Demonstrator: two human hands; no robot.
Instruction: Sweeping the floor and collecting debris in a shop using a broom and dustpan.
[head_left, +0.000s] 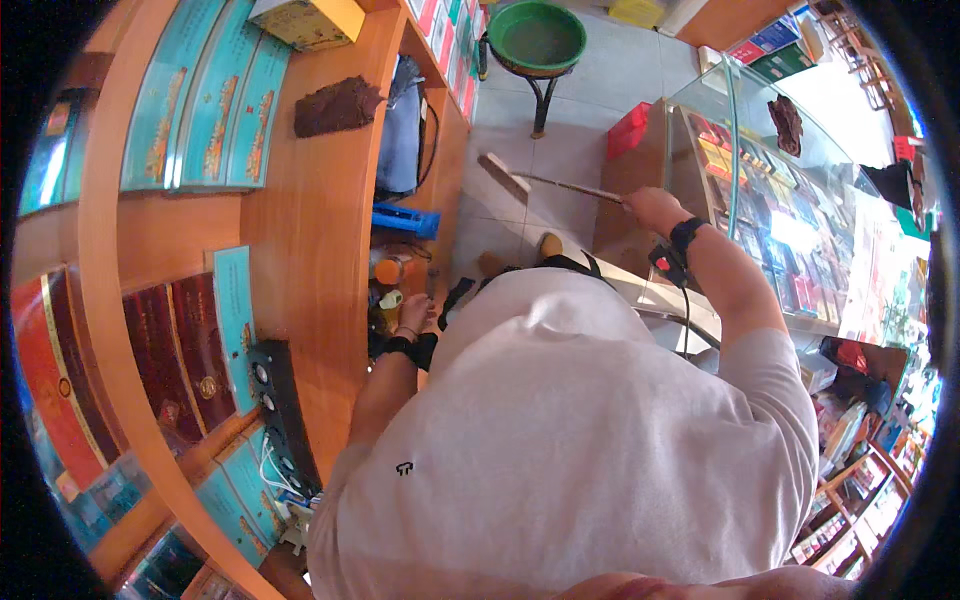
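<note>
My right hand (654, 210) is closed around the end of a thin brush handle (574, 185), beside the corner of the glass display case. The handle runs left to a wooden brush head (505, 178) low over or on the grey tiled floor; which of the two I cannot tell. My left hand (417, 313) is down by the open shelf of the wooden cabinet, its fingers partly curled, near a bottle with an orange cap (388, 271). Whether it touches or holds something is not clear. Both wrists wear black bands.
A green basin (537, 34) stands on a dark metal stand on the floor. On the left rises a wooden cabinet (322, 225) with boxes and a blue object (405, 220). The glass display case (780, 217) holds many small packs. A red box (628, 129) sits beside it.
</note>
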